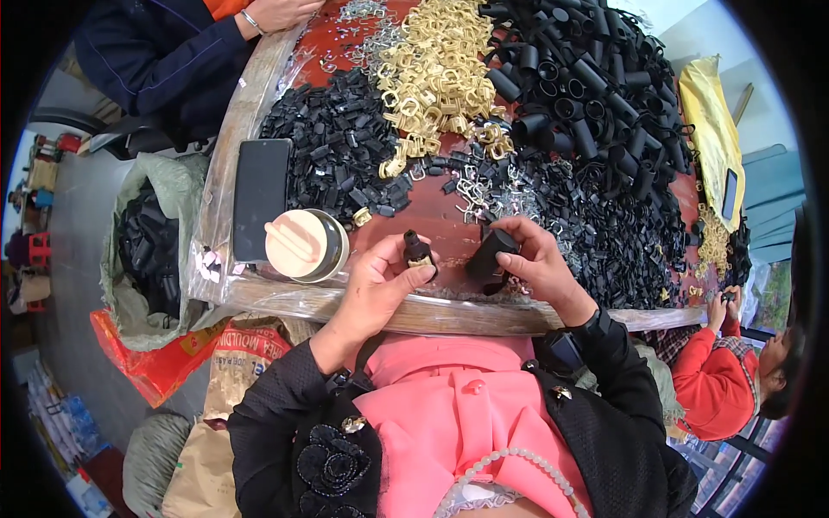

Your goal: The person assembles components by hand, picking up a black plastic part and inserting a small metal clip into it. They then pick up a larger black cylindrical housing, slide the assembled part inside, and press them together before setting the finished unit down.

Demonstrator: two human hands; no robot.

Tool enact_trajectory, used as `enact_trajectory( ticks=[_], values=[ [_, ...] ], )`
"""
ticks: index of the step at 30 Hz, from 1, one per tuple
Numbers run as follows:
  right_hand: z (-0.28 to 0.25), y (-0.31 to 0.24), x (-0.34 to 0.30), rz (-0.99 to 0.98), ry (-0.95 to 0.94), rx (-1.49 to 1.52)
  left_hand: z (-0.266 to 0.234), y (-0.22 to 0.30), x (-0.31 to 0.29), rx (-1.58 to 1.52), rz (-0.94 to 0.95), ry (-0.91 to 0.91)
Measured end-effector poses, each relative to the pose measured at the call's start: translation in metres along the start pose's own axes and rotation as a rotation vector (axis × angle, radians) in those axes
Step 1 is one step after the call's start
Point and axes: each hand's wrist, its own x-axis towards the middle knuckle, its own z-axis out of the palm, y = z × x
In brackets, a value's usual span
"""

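Black throughout: a small piece (418, 252) pinched in the left hand (373, 287), at nine o'clock from a cylinder (485, 258) gripped in the right hand (540, 263), both over the six o'clock side of the red bench (423, 205), hands apart. Probably best to keep both grips light and to turn each part toward the light before any close work. Hard to make out: the lower end of the small piece, covered by the left hand; a dark scrap (496, 286) at the cylinder's five o'clock. Cut off toward eleven o'clock: a co-worker's hand (281, 12).

Capital letters (249, 338) stand on the tan sack (233, 384); gold print (422, 262) on the black piece (415, 245) seems unreadable.
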Motion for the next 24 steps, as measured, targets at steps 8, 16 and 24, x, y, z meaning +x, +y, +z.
enact_trajectory(
  ticks=[8,16,24],
  values=[
    [-0.002,-0.001,-0.002,0.012,-0.018,0.024,0.004,-0.002,0.004,0.014,0.082,0.059],
    [0.008,-0.023,0.005,-0.43,0.036,-0.82,-0.002,-0.002,0.006,-0.049,-0.177,-0.011],
    [0.039,-0.031,0.019,-0.609,-0.066,-0.86,0.006,0.0,0.007,-0.237,-0.264,-0.063]
  ],
)
